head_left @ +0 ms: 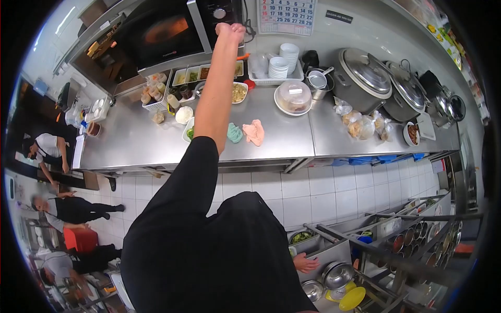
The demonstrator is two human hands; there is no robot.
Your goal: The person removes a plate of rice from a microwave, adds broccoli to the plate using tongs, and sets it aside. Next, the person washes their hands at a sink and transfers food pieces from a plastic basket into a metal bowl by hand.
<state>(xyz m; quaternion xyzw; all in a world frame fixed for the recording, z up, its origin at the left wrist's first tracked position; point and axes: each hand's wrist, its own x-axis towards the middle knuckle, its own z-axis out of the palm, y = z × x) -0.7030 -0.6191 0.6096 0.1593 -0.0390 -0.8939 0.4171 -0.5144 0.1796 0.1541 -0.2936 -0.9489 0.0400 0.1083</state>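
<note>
My left hand is stretched far forward against the control panel of a black and silver microwave. Its fingers are curled in, and whatever lies under them on the panel is hidden. Just above is a round knob. Inside the microwave window there is an orange glow. My right hand is low at the right, beside the edge of a prep counter, with fingers apart and nothing in it. Close to it are steel bowls and a yellow plate.
On the steel counter are green and pink cloths, a covered plate, stacked white bowls, large cookers and bagged food. Co-workers stand at the left near a red bin. White floor tiles run between the counters.
</note>
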